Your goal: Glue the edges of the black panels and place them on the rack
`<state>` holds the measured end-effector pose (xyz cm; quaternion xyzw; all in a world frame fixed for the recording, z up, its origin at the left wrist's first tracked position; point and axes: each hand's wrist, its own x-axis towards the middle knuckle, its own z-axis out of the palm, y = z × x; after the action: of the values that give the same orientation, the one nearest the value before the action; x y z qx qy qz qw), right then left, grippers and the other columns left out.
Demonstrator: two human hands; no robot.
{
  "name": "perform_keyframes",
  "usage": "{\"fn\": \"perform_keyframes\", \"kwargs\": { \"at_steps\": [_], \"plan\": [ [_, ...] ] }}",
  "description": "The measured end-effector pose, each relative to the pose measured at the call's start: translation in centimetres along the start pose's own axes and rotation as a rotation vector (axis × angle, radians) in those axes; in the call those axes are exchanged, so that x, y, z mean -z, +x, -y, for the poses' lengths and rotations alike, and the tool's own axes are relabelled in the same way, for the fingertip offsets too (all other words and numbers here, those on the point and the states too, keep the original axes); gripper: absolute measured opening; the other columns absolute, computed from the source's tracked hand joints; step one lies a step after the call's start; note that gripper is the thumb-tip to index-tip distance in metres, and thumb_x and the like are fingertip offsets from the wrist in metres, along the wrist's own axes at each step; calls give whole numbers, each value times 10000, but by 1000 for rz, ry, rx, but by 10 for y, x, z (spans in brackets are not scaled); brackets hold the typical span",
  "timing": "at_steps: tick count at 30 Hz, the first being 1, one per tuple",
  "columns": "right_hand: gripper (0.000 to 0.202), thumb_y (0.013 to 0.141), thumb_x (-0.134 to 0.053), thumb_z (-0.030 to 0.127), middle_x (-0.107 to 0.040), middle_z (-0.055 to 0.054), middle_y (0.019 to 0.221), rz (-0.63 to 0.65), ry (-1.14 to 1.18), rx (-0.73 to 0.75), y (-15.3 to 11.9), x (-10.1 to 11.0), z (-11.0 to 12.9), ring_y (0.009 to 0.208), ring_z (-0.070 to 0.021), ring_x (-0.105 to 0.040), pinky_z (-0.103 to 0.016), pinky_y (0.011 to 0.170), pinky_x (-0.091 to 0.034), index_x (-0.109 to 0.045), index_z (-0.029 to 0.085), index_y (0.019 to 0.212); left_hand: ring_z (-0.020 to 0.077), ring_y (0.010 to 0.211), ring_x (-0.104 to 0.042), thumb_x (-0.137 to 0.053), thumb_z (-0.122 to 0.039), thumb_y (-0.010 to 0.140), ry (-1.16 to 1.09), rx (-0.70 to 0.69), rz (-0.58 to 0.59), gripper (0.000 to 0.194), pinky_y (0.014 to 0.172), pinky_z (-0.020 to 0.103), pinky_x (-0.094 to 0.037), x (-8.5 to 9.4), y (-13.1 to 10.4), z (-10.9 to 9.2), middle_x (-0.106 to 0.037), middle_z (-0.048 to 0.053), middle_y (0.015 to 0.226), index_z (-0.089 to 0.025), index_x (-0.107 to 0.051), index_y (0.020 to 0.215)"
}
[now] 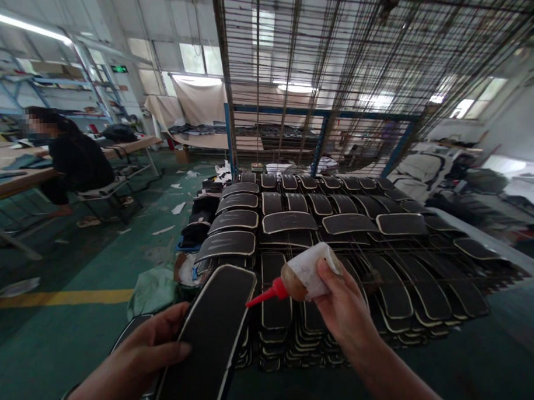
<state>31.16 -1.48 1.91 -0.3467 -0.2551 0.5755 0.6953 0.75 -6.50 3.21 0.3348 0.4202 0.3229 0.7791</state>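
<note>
My left hand (143,353) grips a long black panel (210,336) by its left edge, thumb on its face. The panel has rounded corners and a pale line along its border. In my right hand (340,302) is a glue bottle (307,271) with a whitish label, brownish contents and a red nozzle. The nozzle tip points left, at the panel's right edge; whether it touches is too small to tell. Behind the bottle, many similar black panels (289,222) with pale borders lie in rows on a wire rack.
Wire grid shelves (332,63) rise over the rows of panels. A green bag (153,290) lies on the floor at left, near dark stacked pieces. A seated person (79,151) is at a table (133,145) at far left. Paper scraps litter the green floor.
</note>
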Motion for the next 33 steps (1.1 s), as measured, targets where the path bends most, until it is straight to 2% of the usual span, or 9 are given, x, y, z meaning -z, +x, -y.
{"fn": "perform_keyframes", "kwargs": {
  "at_steps": [4, 10, 13, 18, 22, 28, 33],
  "plan": [
    [354, 705, -922, 359, -678, -28, 879, 16, -13, -13, -7, -1, -2, 762, -155, -612, -218, 654, -559, -740, 220, 974, 320, 980, -729, -722, -156, 783, -35, -12, -17, 374, 861, 438, -579, -5, 1, -2, -761, 95, 1162, -243, -715, 1146],
    [364, 749, -888, 367, -661, -23, 894, 78, -48, -39, -18, 0, -5, 799, -175, -607, -241, 689, -542, -712, 256, 1048, 298, 909, -747, -713, -94, 764, -83, -37, -126, 352, 792, 406, -605, -16, 0, -7, -785, 80, 1063, -218, -720, 1093],
    [383, 765, -871, 379, -665, -35, 929, 103, -65, -49, -23, 2, -7, 842, -201, -617, -272, 718, -544, -697, 269, 1088, 280, 865, -754, -717, -81, 751, -100, -40, -133, 349, 769, 388, -609, -19, 0, -10, -791, 83, 1019, -194, -709, 1081],
    [372, 797, -838, 378, -697, -72, 965, 206, -70, -41, -32, 0, -4, 903, -271, -651, -391, 784, -560, -680, 287, 1121, 272, 816, -759, -681, -75, 766, -95, -23, -175, 415, 748, 394, -615, -21, 2, -13, -786, 116, 1024, -150, -635, 1172],
    [406, 838, -797, 398, -691, -108, 1059, 301, -105, -7, -38, 0, -1, 984, -308, -641, -419, 810, -548, -638, 280, 1193, 284, 810, -764, -669, -51, 760, -109, -36, -226, 516, 727, 399, -626, -25, 5, -17, -784, 138, 1018, -122, -554, 1258],
    [558, 764, -841, 492, -672, -146, 1098, 332, -174, 55, -45, -3, 5, 1022, -379, -621, -488, 803, -532, -603, 268, 1217, 295, 780, -774, -668, -21, 755, -140, -58, -332, 580, 678, 389, -639, -28, 9, -23, -795, 111, 902, -127, -522, 1306],
    [579, 727, -860, 511, -672, -147, 1081, 323, -210, 80, -52, 0, 6, 1010, -391, -619, -521, 793, -526, -610, 292, 1202, 298, 754, -773, -683, -53, 763, -139, -97, -391, 564, 647, 391, -640, -24, 10, -25, -799, 113, 881, -113, -534, 1303]
  ]
}}
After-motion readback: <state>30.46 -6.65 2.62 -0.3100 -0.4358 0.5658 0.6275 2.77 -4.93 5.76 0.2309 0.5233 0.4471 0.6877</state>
